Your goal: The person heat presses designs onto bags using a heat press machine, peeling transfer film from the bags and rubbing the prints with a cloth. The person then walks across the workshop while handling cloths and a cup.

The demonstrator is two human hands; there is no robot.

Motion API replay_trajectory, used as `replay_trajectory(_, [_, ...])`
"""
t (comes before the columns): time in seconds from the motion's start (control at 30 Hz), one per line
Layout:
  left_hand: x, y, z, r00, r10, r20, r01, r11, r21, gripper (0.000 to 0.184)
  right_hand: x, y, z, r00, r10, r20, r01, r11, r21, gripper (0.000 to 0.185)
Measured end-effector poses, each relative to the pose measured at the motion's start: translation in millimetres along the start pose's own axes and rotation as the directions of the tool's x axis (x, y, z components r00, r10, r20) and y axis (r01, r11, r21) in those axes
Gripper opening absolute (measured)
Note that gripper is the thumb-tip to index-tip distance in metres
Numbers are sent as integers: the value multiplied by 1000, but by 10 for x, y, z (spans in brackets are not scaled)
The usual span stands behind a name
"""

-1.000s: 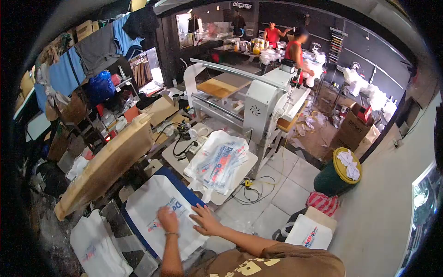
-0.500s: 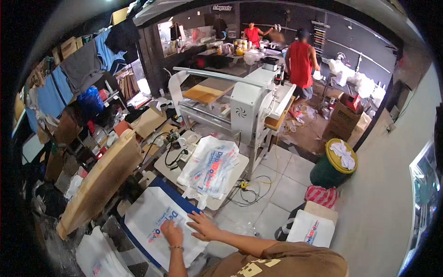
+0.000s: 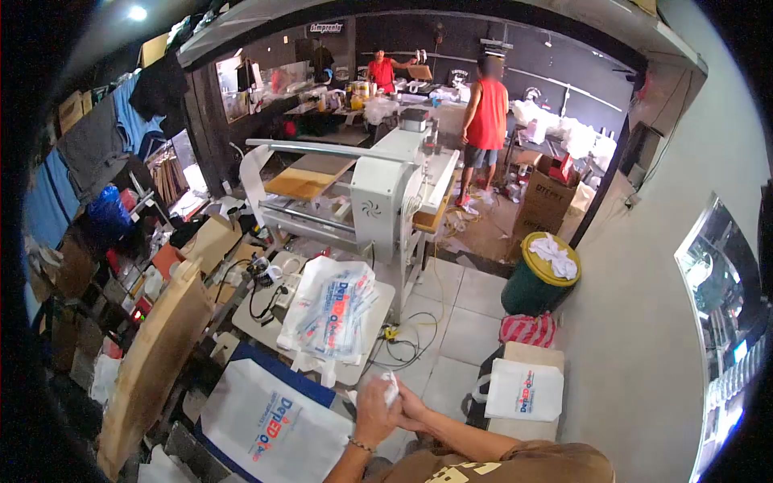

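Note:
My left hand (image 3: 374, 417), with a bracelet at the wrist, and my right hand (image 3: 411, 408) are closed together around a crumpled white piece (image 3: 391, 390). Whether it is film or cloth I cannot make out. Just left of them a white bag (image 3: 229, 406) printed "DepEd" lies flat on a dark blue pad (image 3: 316, 392). Beyond the pad, a pile of printed clear-and-white sheets (image 3: 334, 310) rests on a pale board. Another printed white bag (image 3: 515, 390) lies on a cardboard box to the right.
A large white press machine (image 3: 374, 197) stands ahead. A wooden panel (image 3: 153, 370) leans at left. A green bin with a yellow lid (image 3: 527, 282) stands by the right wall, with cables (image 3: 415, 346) on the tiles. Two people in red (image 3: 485, 113) are at the back.
Both hands have left the bag on the pad, moved right and come together around the crumpled white piece. The view has turned right and up; the person at back right has shifted position.

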State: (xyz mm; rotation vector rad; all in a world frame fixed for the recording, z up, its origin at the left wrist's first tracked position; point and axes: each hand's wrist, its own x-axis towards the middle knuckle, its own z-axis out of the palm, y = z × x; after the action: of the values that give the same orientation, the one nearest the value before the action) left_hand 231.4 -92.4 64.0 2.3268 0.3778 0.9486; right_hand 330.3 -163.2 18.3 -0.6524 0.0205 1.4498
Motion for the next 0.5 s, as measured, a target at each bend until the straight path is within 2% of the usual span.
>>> replay_trajectory(0.03, [10, 31, 94, 1000, 11, -5, -11, 1000, 4, 27, 9, -97, -130, 1000, -7, 9, 7, 1000, -4, 54])
replay_trajectory(0.1, [42, 145, 220, 985, -80, 153, 75, 996, 37, 35, 11, -299, -460, 998, -58, -36, 60, 998, 34, 50])
replay_trajectory(0.13, [42, 129, 309, 963, -104, 250, 71, 988, 138, 40, 41, -415, -667, 998, -44, 51, 36, 987, 156, 37])
replay_trajectory(0.17, [72, 107, 403, 963, -101, 251, 65, 987, 147, 40, 61, -503, -746, 997, -46, 60, 36, 986, 161, 37])
replay_trajectory(0.23, [200, 74, 628, 914, -99, 394, 16, 978, 209, 42, 111, -751, -911, 996, -68, 63, 69, 998, -13, 27])
replay_trajectory(0.27, [254, 66, 751, 910, -94, 403, 4, 976, 218, 42, 132, -858, -988, 995, -76, 71, 76, 997, 0, 27])
replay_trajectory(0.33, [394, 53, 1000, 945, -75, 317, 11, 980, 199, 46, 154, -1075, -1140, 996, -85, 30, 86, 995, -47, 24])
replay_trajectory(0.37, [514, 88, 1104, 939, -69, 336, 0, 980, 201, 46, 115, -1205, -1158, 995, -94, 27, 95, 995, -28, 24])
replay_trajectory(0.43, [770, 179, 1354, 982, -130, 141, 121, 990, 70, 56, 17, -1542, -1211, 972, -183, -145, 178, 983, -45, 29])
replay_trajectory(0.47, [832, 165, 1472, 980, -131, 147, 123, 990, 62, 56, 5, -1673, -1298, 959, -221, -181, 217, 975, -37, 33])
replay_trajectory(0.5, [898, 109, 1587, 965, -214, 153, 222, 974, -37, 62, -22, -1796, -1387, 957, -221, -188, 217, 975, -41, 33])
